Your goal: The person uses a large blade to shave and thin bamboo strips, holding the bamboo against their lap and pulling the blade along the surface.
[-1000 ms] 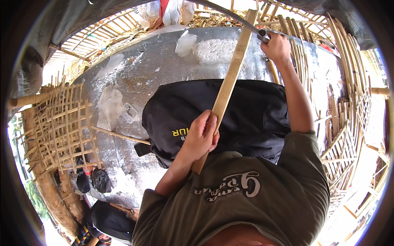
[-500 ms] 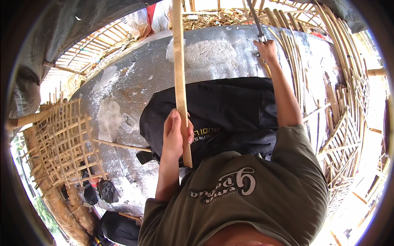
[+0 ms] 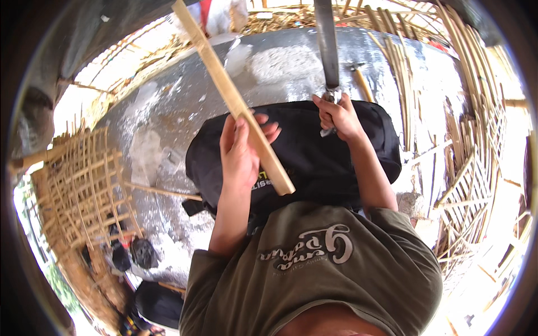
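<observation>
My left hand [image 3: 242,150] grips a long flat bamboo slat [image 3: 231,94] near its lower end; the slat slants up and to the left. A long metal blade [image 3: 327,45] points straight up from the handle that my right hand [image 3: 338,116] is closed on. Both hands are raised in front of my chest over a black bag [image 3: 314,157] worn on my front. The blade stands a little to the right of the slat and does not touch it.
A grey concrete floor [image 3: 185,106] with white patches lies below. A woven bamboo lattice panel [image 3: 84,185] lies at the left. Many bamboo strips [image 3: 465,145] are heaped along the right side and top. Dark bags [image 3: 143,252] lie at the lower left.
The slat has swung from leaning right through upright to leaning left. My right hand has drawn the blade in from arm's length to just above the bag.
</observation>
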`<state>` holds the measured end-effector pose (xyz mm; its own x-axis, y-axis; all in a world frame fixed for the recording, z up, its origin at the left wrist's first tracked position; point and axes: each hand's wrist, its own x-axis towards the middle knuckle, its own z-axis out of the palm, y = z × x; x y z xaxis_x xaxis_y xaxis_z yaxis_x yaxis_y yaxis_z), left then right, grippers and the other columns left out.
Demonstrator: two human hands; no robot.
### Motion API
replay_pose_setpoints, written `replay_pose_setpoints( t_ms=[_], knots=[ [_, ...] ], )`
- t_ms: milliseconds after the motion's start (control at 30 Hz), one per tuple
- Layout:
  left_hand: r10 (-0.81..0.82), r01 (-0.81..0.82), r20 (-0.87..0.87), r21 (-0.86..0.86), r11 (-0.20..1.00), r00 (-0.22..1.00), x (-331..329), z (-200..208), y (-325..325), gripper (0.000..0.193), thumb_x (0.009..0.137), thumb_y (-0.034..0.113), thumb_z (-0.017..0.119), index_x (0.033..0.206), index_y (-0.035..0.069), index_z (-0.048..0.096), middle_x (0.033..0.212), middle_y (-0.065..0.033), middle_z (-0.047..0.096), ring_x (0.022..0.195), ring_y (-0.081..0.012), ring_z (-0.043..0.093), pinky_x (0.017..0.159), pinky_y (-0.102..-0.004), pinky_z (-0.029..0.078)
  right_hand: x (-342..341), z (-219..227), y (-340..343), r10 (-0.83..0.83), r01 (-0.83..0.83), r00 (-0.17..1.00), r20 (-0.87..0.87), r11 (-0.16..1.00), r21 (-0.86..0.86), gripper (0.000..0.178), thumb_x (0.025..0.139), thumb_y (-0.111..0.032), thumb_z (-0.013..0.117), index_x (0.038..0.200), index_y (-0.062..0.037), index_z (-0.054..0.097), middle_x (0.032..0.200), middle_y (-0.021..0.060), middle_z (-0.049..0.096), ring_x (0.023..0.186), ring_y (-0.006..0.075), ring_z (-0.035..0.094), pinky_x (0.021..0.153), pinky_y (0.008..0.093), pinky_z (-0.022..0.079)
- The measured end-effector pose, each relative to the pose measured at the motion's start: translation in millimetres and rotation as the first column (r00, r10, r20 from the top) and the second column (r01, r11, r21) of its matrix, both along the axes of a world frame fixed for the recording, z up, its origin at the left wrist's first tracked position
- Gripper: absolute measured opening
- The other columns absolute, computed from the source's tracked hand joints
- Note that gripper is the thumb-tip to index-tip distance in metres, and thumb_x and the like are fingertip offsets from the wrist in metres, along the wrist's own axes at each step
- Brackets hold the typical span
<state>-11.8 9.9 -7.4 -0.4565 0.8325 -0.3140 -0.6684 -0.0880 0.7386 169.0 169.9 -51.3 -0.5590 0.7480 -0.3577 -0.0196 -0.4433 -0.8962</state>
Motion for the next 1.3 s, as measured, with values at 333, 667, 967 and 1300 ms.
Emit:
replay_pose_setpoints(
  t_ms=[333, 667, 967, 1300],
  knots=[
    [0.213, -0.209, -0.03, 0.104, 0.972, 0.977, 1, -24, 9, 0.023, 0.102, 0.024, 0.057, 0.116, 0.006, 0.056, 0.103, -0.0069, 0.064, 0.1, -0.0253, 0.069, 0.093, -0.0431, 0.055, 10, 26, -55, 0.28, -0.286, 0.956, -0.091, 0.956, -0.06, 0.047, 0.098, -0.036, 0.061, 0.118, 0.0059, 0.064, 0.102, 0.0139, 0.074, 0.041, 0.0034, 0.041, 0.04, 0.0206, 0.035],
    [0.328, -0.322, -0.132, 0.069, 0.944, 0.935, 12, -27, 8, 0.026, 0.099, 0.023, 0.062, 0.114, 0.002, 0.06, 0.11, -0.0064, 0.063, 0.101, -0.0258, 0.068, 0.094, -0.0415, 0.056, 15, 15, -67, 0.27, -0.307, 0.937, -0.223, 0.94, -0.151, 0.054, 0.092, -0.031, 0.07, 0.124, 0.0109, 0.058, 0.067, 0.0086, 0.063, 0.037, 0.0037, 0.039, 0.037, 0.0207, 0.032],
    [0.366, -0.364, -0.118, 0.044, 0.931, 0.923, 16, -29, 9, 0.03, 0.099, 0.023, 0.063, 0.119, 0.001, 0.059, 0.115, -0.0078, 0.063, 0.104, -0.0255, 0.067, 0.097, -0.0399, 0.054, 23, -2, -59, 0.219, -0.426, 0.833, -0.508, 0.84, -0.336, 0.054, 0.097, -0.021, 0.059, 0.139, 0.0092, 0.044, 0.104, 0.0376, 0.065, 0.035, 0.0, 0.037, 0.038, 0.0179, 0.038],
    [0.354, -0.352, -0.124, 0.035, 0.935, 0.927, 19, -32, 14, 0.027, 0.098, 0.024, 0.064, 0.113, 0.002, 0.06, 0.106, -0.0062, 0.064, 0.102, -0.0237, 0.067, 0.096, -0.0391, 0.055, 24, -13, -64, 0.103, -0.449, 0.812, -0.574, 0.738, -0.503, 0.061, 0.096, -0.026, 0.06, 0.143, 0.008, 0.04, 0.105, 0.0363, 0.065, 0.036, -0.002, 0.039, 0.038, 0.017, 0.041]
  ],
)
